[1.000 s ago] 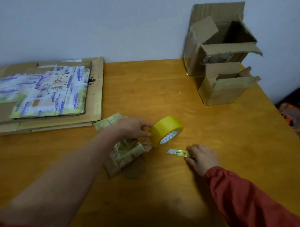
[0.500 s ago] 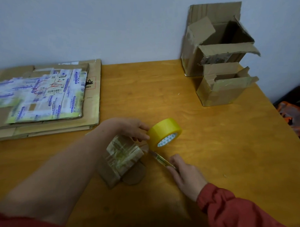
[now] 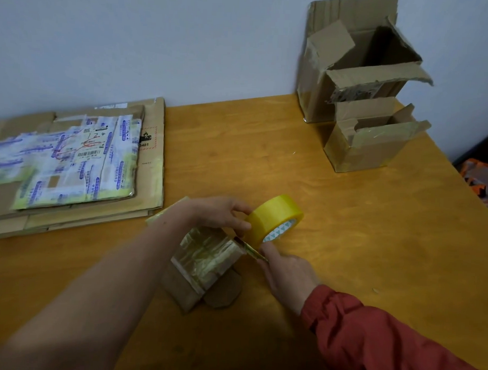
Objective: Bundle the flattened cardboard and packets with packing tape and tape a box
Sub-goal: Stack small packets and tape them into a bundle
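At table centre, head view: a small cardboard parcel (image 3: 207, 255) lies flat on the wooden table (image 3: 346, 230), its top covered in wrinkled clear tape, with a brown flap sticking out toward the viewer.
Tape roll (image 3: 275, 219): yellow, standing on edge and tilted, just beyond the parcel's right end, its printed core facing right.
Left hand (image 3: 222, 213): bare forearm reaching in from the lower left – thumb and fingertips pinch the roll's left rim.
Right hand (image 3: 287, 272): in a red sleeve (image 3: 384, 342), fingers curled round a slim cutter (image 3: 251, 250).
Cutter: points up-left, its tip at the parcel's right end, just under the roll – whether it touches the tape cannot be told.
Flat cardboard stack (image 3: 152, 165): at the far left against the wall, well apart from the hands.
Printed packets (image 3: 69, 159): white with blue print, lying on top of that stack.
Tall box (image 3: 352, 72): far right corner by the wall, flaps open and torn.
Short box (image 3: 368, 145): just in front of the tall one, open too.
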